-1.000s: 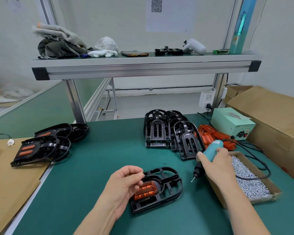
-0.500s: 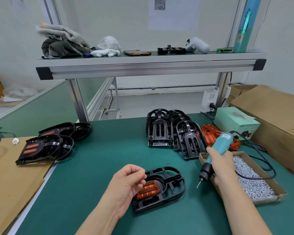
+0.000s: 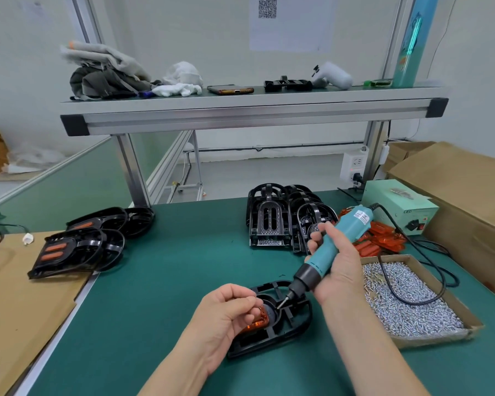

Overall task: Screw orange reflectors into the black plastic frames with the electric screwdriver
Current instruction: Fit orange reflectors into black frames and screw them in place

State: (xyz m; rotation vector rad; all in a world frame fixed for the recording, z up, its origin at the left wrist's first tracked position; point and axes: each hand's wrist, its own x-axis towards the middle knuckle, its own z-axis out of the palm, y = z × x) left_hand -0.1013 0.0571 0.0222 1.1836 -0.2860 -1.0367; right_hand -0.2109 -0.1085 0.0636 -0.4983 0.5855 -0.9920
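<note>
Head view: R hand wraps its fingers round the electric screwdriver, bit angled down at the black frame lying on the mat, while L hand pinches the orange reflector seated in it, prob. to steady it.

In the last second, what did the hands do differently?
The right hand swung the electric screwdriver left, from beside the screw box down to the black frame beside the orange reflector. The left hand stays curled over the reflector; the frame has not moved.
</note>
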